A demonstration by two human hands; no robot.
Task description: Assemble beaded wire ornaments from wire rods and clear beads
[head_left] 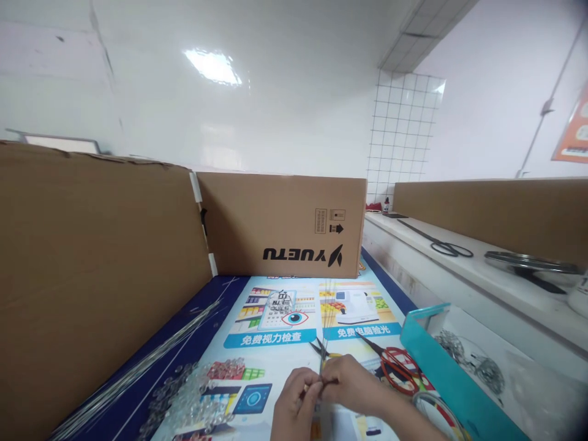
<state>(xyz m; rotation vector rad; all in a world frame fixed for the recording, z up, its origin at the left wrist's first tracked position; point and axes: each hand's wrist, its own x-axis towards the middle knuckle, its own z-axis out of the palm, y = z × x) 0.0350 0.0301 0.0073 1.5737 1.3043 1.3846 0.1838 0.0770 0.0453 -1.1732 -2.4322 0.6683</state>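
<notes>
Your two hands meet low in the middle of the view, over the printed poster [285,318] that covers the table. Your left hand [296,404] and your right hand [351,384] are pressed fingertip to fingertip, both pinched shut on the lower end of a bundle of thin wires [327,306] that rises from your fingers and runs up across the poster towards the cardboard box [280,223] standing at the far end. Just behind your fingers a small pair of pliers [320,350] lies on the poster, its yellowish handle partly hidden by your right hand; whether you touch it cannot be told. Just to the right of your right hand, red-handled scissors [397,362] rest on the poster, apart from your fingers. To your left a heap of clear beads [188,395] lies near your left hand, and further left a long sheaf of silver wires [151,358] runs beside a tall cardboard panel [92,275]. At your right stands a teal tray [441,373], and beyond it, on a white ledge [459,266], lie black scissors [443,245].
</notes>
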